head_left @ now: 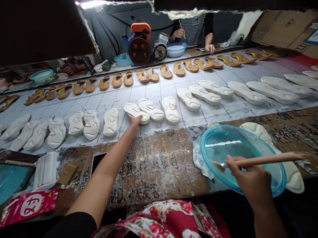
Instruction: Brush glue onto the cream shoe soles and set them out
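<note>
Your left hand [134, 120], seen from the head view: fingertips on the near edge of a white moulded sole [136, 111], ridged on top, lying on a gridded sheet [114, 99]; any grip cannot be told. Your right hand [240, 176] clenches a wooden-handled tool [263, 159], its tip above a blue plastic basin [208, 139], to the right.

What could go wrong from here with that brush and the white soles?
Liquid might drip from the wooden-handled brush in the right hand onto the stained bench as it leaves the blue plastic basin. The left hand, touching a white sole, could nudge it into the neighbouring sole, which lies very close.
</note>
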A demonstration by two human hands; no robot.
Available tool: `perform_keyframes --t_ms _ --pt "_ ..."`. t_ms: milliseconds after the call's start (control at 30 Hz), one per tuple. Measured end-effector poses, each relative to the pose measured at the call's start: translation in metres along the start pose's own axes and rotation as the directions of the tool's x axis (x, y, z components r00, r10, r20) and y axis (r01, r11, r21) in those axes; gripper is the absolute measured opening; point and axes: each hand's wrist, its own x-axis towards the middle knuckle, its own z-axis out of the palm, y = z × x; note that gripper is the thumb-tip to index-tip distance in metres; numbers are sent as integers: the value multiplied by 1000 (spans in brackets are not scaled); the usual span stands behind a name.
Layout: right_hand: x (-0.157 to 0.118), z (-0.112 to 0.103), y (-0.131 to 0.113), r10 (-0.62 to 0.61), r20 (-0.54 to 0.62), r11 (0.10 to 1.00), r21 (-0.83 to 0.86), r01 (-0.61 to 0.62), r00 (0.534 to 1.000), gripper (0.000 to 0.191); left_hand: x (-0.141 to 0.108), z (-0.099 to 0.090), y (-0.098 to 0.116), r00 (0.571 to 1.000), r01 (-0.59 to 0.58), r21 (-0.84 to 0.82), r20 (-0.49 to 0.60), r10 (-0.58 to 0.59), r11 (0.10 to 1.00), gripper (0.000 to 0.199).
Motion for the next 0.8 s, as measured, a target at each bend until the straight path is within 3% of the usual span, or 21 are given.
perform_keyframes --t_ms 100,200,300,367,467,567,667,700,800 --pt "2 11 6 -23 54 999 -23 24 998 59 -22 -9 4 999 50 -68 25 -48 996 40" --pt "0 10 6 -10 12 1000 -23 10 1000 60 -64 -28 5 976 157 -138 173 -132 978 38" --pt "-6 -2 0 26 -46 1000 18 -25 999 52 -116 -46 -1 927 243 -178 332 -174 954 52" --pt "-7 -11 -8 26 -42 995 92 -22 999 41 -147 -49 -6 871 311 -179 447 -205 933 56" --pt "-3 -18 -25 -38 -26 960 276 44 999 24 -182 -41 -10 732 443 -101 615 -294 891 46" --pt "5 -18 -49 -198 -41 859 475 193 979 13 -203 -31 -7 616 501 30 689 -381 865 48" --pt "14 -17 -78 -368 -169 717 574 395 914 15 -217 -30 2 504 474 162 756 -418 865 54" --pt "17 -17 -86 -411 -224 673 579 460 884 16 -220 -32 5 483 459 189 767 -422 868 54" --pt "27 -19 -103 -488 -321 598 555 578 812 20 -229 -42 16 474 423 214 776 -416 880 43"
